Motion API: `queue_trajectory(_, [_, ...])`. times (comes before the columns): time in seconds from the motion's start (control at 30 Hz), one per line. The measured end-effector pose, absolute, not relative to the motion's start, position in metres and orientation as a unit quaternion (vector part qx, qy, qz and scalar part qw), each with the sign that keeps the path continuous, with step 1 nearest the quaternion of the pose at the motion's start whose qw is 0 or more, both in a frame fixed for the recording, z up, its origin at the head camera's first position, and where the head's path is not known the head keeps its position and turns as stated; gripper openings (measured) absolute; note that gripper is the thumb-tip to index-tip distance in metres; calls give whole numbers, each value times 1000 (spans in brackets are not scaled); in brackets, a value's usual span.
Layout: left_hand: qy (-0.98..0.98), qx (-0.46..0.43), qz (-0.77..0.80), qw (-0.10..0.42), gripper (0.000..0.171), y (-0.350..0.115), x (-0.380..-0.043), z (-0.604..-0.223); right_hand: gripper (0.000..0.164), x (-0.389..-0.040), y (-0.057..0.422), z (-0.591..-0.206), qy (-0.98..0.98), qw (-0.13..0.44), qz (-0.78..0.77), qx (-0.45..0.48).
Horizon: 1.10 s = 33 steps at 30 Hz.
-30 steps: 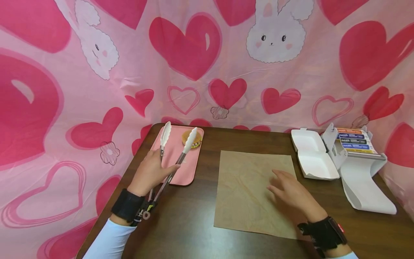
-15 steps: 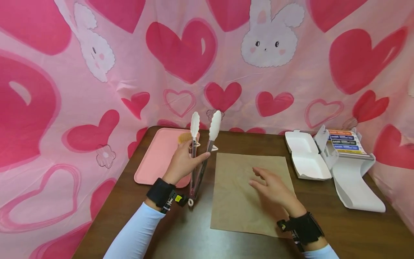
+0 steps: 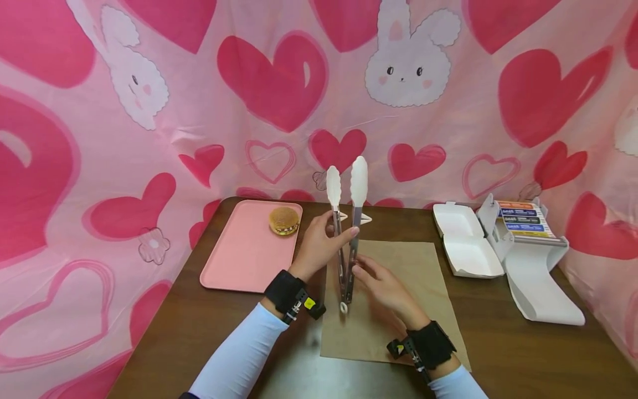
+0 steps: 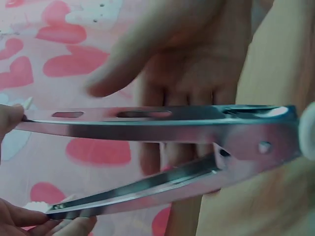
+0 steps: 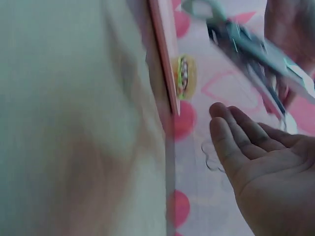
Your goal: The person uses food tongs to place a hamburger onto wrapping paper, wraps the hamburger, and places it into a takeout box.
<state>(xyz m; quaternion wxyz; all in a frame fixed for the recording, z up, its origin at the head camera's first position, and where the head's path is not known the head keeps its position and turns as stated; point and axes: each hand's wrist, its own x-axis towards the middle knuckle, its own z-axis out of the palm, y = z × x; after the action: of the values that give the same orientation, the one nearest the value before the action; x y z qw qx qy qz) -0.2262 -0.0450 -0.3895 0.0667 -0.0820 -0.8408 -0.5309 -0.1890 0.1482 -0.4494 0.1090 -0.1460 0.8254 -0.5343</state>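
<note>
My left hand (image 3: 319, 246) grips a pair of metal tongs (image 4: 162, 123) with white scalloped tips, held upright above the left part of a brown paper sheet (image 3: 399, 321). The tong arms are spread slightly apart. My right hand (image 3: 389, 291) is beside the lower part of the tongs, thumb raised and fingers extended. In the left wrist view its fingers pass behind the tongs; whether they touch I cannot tell. A burger (image 3: 284, 220) lies at the far right corner of a pink tray (image 3: 244, 255), left of the paper.
At the right, an open white clamshell box (image 3: 471, 255) stands beside a white dispenser (image 3: 523, 221) with a paper strip (image 3: 540, 288) hanging out and several coloured marker boxes on top. A pink heart-patterned cloth (image 3: 274, 83) rises behind the brown table (image 3: 523, 354).
My left hand has carried the tongs rightward from over the tray to over the paper. My right hand has moved left towards the tongs. The burger is in full view again.
</note>
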Motion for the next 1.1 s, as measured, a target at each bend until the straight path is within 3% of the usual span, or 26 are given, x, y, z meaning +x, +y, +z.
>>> queue_trajectory(0.23, [-803, -84, -588, 44, 75, -33, -224, -391, 68, -191, 136, -447, 714, 168, -663, -152])
queue_trajectory(0.67, [-754, -113, -647, 0, 87, -37, -227, -401, 51, -183, 139, -442, 688, 144, -703, -108])
queue_trajectory(0.87, [-835, -108, -539, 4, 102, -63, -215, -403, 43, -183, 157, -436, 758, 120, -636, -82])
queue_trajectory(1.1, [-933, -145, -328, 17, 75, -116, -195, -414, 63, -193, 184, -424, 864, 63, -492, -87])
